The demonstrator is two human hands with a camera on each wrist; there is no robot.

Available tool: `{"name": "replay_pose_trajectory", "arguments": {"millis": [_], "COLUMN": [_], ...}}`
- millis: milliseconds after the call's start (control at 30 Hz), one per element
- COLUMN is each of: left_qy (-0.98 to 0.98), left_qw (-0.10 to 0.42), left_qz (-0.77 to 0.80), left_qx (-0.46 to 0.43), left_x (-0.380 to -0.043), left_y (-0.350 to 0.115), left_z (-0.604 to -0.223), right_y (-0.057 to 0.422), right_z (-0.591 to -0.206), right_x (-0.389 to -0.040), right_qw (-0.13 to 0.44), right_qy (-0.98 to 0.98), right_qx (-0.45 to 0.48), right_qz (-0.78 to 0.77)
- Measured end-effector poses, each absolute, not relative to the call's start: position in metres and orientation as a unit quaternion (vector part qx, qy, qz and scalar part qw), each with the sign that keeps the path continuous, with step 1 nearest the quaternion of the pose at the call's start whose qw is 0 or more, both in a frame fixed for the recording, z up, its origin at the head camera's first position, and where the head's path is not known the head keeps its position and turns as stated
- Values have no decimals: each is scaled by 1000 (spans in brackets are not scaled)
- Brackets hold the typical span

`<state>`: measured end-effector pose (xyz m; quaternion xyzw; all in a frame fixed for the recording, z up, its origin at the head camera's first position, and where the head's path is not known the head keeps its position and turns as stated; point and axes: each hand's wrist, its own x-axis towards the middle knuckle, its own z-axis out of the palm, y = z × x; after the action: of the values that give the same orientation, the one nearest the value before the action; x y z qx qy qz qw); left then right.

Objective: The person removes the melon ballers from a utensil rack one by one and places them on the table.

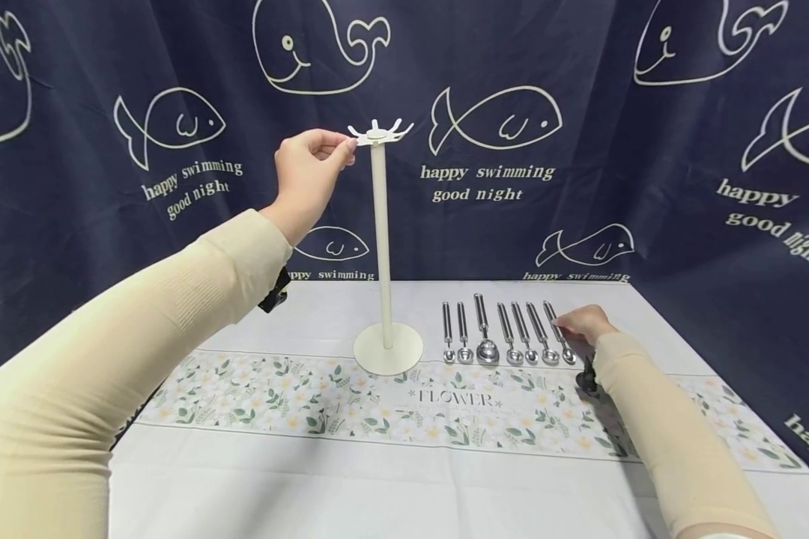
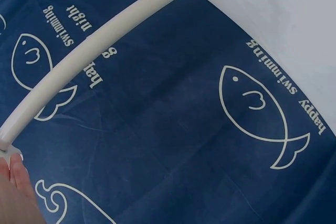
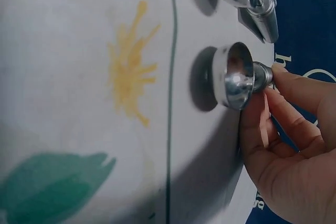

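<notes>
A cream stand [image 1: 382,247] rises from a round base, with a ring of upturned hooks [image 1: 380,135] at its top. My left hand [image 1: 308,176] pinches the left edge of that hook ring between thumb and fingers; in the left wrist view only its fingertips show at the corner. At the right end of a row of metal scoops, my right hand [image 1: 583,323] pinches the handle of a small melon baller [image 1: 557,329]. Its round bowl [image 3: 237,77] faces the right wrist camera, close to the tabletop; whether it touches is hard to tell.
Several other steel scoops lie side by side between the stand and my right hand, including one larger scoop [image 1: 487,349]. A floral band [image 1: 263,393] crosses the white tablecloth [image 1: 297,479]. Behind the table hangs a dark blue curtain [image 1: 404,217] with fish drawings.
</notes>
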<state>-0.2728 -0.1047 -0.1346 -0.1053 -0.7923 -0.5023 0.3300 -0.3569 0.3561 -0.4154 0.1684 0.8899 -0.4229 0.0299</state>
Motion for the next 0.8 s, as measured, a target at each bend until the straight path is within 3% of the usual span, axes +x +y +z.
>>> {"name": "replay_pose_trajectory", "arguments": {"millis": [500, 800], "left_qy": [-793, -789], "left_qw": [331, 333], "left_qz": [-502, -508], "left_qx": [-99, -95], "left_x": [-276, -275], "left_y": [-103, -106], "left_z": [-137, -132], "right_y": [358, 361], "right_z": [-417, -412], "right_x": [-353, -361], "right_qw": [40, 60], "right_qy": [891, 834], "right_qx": [164, 164], "right_qz": [-421, -523]}}
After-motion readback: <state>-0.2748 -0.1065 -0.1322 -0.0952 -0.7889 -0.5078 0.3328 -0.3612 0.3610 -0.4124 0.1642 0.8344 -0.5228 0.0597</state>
